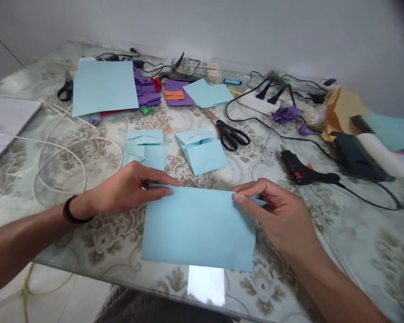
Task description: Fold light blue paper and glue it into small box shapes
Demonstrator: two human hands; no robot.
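A light blue sheet of paper is held near the table's front edge, its top edge between both hands. My left hand pinches that edge at its left part, thumb in front and index finger behind. At the right part, my right hand pinches the same edge between thumb and fingers; a small blue corner shows behind the fingers. Just beyond the sheet lie two folded blue papers, the left one partly hidden by my left hand and the right one in full view.
Black-handled scissors and a black glue gun with its cord lie to the right. A blue paper stack and purple paper pieces are at the back. White cord loops lie left; a power strip stands back right.
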